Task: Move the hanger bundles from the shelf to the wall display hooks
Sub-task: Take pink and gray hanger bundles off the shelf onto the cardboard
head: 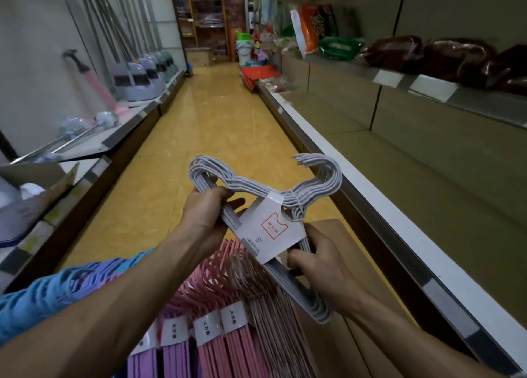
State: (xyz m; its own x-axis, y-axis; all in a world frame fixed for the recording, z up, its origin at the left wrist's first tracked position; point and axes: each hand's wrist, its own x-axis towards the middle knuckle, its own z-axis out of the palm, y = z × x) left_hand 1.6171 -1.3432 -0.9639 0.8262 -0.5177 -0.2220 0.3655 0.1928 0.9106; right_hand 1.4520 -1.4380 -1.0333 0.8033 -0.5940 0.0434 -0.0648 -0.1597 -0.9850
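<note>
In aisle, hands (204, 210) (316, 259) gripping grey hanger bundle (273, 206), label unreadable

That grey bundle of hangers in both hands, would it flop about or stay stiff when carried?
The grey hanger bundle probably stays fairly stiff: it keeps its shape though the left hand and right hand grip it only at two spots. The paper band seems to keep the hangers stacked. The hooks fan apart slightly, so they may snag or rattle.

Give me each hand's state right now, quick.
Left hand: closed, grip on the upper end of the white hanger bundle.
Right hand: closed, grip on the same bundle's lower side, just below its paper label.
</note>
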